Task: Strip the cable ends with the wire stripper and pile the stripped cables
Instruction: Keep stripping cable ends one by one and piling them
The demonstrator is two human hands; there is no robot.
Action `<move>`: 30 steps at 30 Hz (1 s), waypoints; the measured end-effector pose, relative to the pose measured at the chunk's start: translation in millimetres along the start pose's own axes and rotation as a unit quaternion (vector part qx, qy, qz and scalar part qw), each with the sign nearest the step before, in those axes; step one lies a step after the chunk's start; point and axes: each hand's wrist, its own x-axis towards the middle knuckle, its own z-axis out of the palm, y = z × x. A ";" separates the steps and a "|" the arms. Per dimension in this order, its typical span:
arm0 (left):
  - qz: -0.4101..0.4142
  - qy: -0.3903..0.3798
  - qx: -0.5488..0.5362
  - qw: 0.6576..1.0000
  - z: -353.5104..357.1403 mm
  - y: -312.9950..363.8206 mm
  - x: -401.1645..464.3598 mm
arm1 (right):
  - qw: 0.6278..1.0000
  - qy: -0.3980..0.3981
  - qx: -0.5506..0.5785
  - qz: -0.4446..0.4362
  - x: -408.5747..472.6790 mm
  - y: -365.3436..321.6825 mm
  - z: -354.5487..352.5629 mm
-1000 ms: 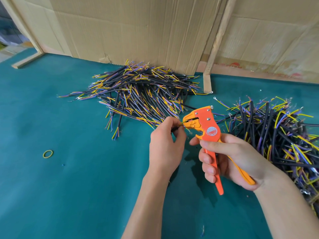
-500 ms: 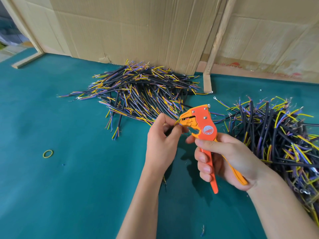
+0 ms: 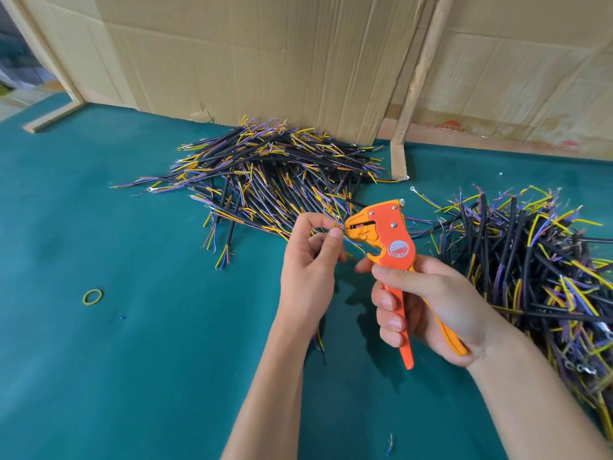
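Fingers (image 3: 391, 297) of the right hand (image 3: 428, 303) are curling round the handles of the orange wire stripper (image 3: 388, 239), its long axis running up-left; the left hand (image 3: 308, 263) is pinching a thin wire end (image 3: 338, 224) just left of the stripper's parted jaws, nearly touching them, the cable (image 3: 320, 340) trailing down under that hand

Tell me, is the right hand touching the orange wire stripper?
Touching. The head view shows the right hand with its fingers curled round both handles of the wire stripper, which it holds above the table.
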 end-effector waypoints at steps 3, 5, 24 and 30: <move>-0.017 0.010 -0.001 1.000 2.3 -2.5 0.1 | 1.000 0.015 0.002 -0.013 3.4 3.2 3.4; -0.022 0.017 0.012 1.000 4.2 -3.3 -0.3 | 0.999 0.040 -0.002 -0.026 6.0 5.8 5.2; 0.009 0.070 0.105 0.992 1.8 -12.8 2.4 | 1.000 0.013 -0.010 0.019 3.1 2.5 -6.5; 0.014 0.084 0.149 0.985 5.6 -12.7 2.0 | 0.999 0.004 -0.025 0.035 2.0 3.4 -5.9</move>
